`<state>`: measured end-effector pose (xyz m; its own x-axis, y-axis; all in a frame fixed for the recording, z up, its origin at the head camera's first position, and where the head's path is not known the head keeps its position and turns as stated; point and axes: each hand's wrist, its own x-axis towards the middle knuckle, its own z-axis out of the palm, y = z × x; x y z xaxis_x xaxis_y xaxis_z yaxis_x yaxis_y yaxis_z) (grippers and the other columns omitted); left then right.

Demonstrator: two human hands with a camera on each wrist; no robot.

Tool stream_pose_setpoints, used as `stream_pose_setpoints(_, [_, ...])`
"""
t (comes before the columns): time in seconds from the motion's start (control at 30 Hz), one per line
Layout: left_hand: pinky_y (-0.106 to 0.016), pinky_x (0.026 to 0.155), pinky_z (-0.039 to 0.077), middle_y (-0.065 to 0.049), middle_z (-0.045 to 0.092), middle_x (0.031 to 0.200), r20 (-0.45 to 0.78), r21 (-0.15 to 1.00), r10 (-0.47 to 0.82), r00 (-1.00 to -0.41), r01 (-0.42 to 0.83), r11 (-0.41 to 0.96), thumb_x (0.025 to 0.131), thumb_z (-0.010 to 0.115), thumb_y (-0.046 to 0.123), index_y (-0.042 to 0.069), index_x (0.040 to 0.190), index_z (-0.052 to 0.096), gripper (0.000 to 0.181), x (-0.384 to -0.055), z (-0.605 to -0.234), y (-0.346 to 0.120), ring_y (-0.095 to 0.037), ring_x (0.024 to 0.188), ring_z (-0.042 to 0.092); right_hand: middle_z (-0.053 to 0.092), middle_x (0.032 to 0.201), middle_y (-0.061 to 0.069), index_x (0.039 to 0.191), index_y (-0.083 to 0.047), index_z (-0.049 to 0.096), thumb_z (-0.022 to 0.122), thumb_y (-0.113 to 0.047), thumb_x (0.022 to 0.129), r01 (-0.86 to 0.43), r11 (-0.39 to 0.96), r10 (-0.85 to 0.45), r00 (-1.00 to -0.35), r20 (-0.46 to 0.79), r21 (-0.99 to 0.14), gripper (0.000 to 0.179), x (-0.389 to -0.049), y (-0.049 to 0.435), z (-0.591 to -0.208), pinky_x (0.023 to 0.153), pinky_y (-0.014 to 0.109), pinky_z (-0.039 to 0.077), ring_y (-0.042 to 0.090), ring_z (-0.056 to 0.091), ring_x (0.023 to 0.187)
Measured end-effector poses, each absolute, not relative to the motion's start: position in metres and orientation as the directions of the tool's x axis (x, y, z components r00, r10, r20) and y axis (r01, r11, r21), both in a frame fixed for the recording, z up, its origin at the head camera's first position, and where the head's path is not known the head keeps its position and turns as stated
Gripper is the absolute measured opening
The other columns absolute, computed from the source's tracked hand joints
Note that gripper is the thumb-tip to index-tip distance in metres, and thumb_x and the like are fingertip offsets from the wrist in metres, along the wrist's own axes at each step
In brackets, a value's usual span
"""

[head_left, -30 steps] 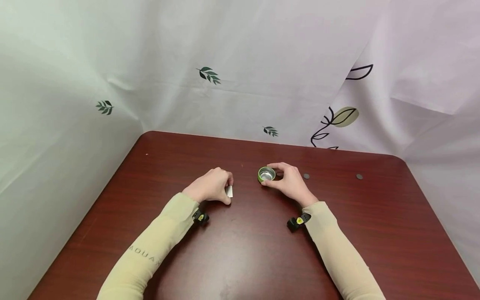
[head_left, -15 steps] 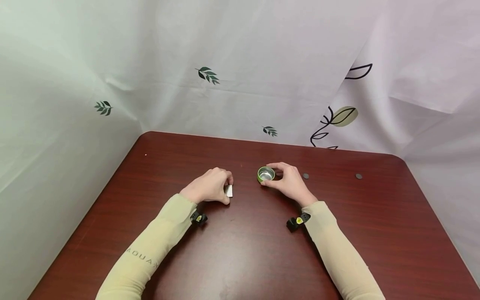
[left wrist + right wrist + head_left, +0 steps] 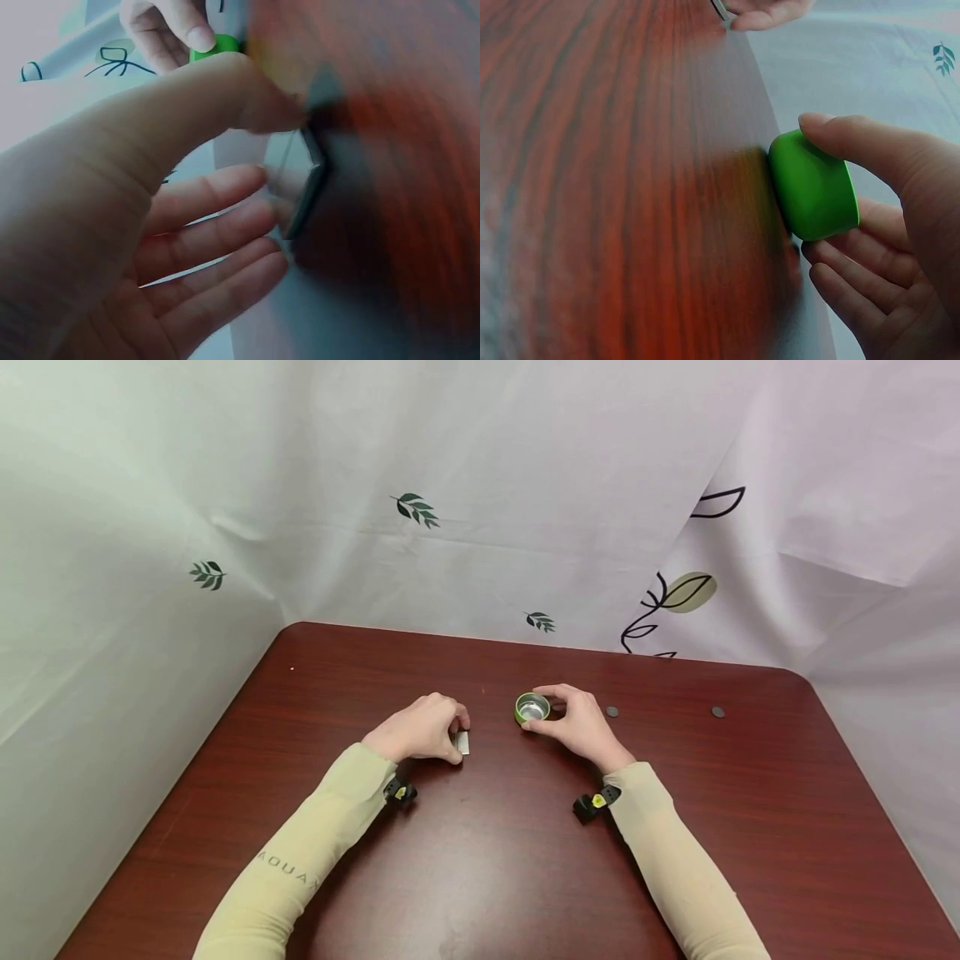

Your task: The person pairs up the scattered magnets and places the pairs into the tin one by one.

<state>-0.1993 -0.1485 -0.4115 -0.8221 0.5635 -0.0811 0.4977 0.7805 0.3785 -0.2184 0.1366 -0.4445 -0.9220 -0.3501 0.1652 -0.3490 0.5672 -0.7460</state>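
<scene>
Near the middle of the table, my right hand [image 3: 581, 727] grips a small round tin [image 3: 532, 709], green outside and bare silver metal inside. Its mouth faces up, and thumb and fingers lie on opposite sides of its wall in the right wrist view. To the left, my left hand [image 3: 423, 731] holds a small flat, shiny piece [image 3: 462, 742] with a dark edge, low at the tabletop. In the left wrist view the thumb meets one end of this piece [image 3: 300, 180] and fingertips lie near the other. Its exact kind is unclear, as the hand partly covers it.
Two small grey discs [image 3: 612, 712] [image 3: 717, 712] lie right of the tin on the dark red wooden table [image 3: 480, 843]. A tiny white speck [image 3: 292, 669] is at the far left. White leaf-printed cloth [image 3: 480, 568] hangs behind and along both sides.
My left hand has shifted slightly to the right with the flat piece over the last half second. The right hand and the tin have stayed in place.
</scene>
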Motion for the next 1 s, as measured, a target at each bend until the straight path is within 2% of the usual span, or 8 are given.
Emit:
stream_pose_setpoints(0.2, [-0.026,0.069,0.05,0.006,0.063,0.08,-0.085,0.361,0.563,-0.822,0.502,0.786,0.072,0.085,0.018,0.012,0.09,0.075,0.021,-0.2,-0.409,-0.147,-0.01,0.072,0.058,0.067,0.121,0.006,0.128,-0.011,0.069,0.09,-0.031,0.079,-0.352,0.563,-0.356,-0.92,0.164,-0.748,0.056,-0.218,0.136,-0.445,0.091,0.043,0.054,0.025,0.067,0.105])
stream_pose_setpoints(0.43, [-0.026,0.06,0.048,0.009,0.06,0.067,-0.079,0.336,0.564,-0.822,0.511,0.791,0.066,0.08,0.015,0.016,0.072,0.069,0.012,-0.198,-0.408,-0.138,-0.011,0.059,0.055,0.067,0.12,0.005,0.128,-0.011,0.069,0.09,-0.03,0.08,-0.346,0.563,-0.349,-0.923,0.164,-0.751,0.055,-0.218,0.135,-0.445,0.091,0.042,0.054,0.024,0.067,0.105])
stream_pose_setpoints(0.67, [-0.025,0.061,0.049,0.007,0.057,0.071,-0.093,0.306,0.559,-0.824,0.51,0.804,0.067,0.084,0.019,0.013,0.08,0.064,0.025,-0.195,-0.41,-0.131,-0.011,0.062,0.055,0.067,0.121,0.006,0.129,-0.011,0.069,0.09,-0.031,0.08,-0.339,0.564,-0.346,-0.925,0.157,-0.753,0.057,-0.218,0.137,-0.445,0.091,0.042,0.054,0.025,0.066,0.106])
stream_pose_setpoints(1.0, [-0.026,0.06,0.048,0.004,0.056,0.073,-0.07,0.303,0.555,-0.829,0.513,0.803,0.062,0.083,0.024,0.013,0.085,0.06,0.035,-0.197,-0.418,-0.135,-0.013,0.063,0.054,0.067,0.12,0.005,0.127,-0.011,0.07,0.091,-0.031,0.079,-0.345,0.559,-0.351,-0.922,0.162,-0.754,0.056,-0.219,0.136,-0.444,0.092,0.042,0.054,0.025,0.066,0.106])
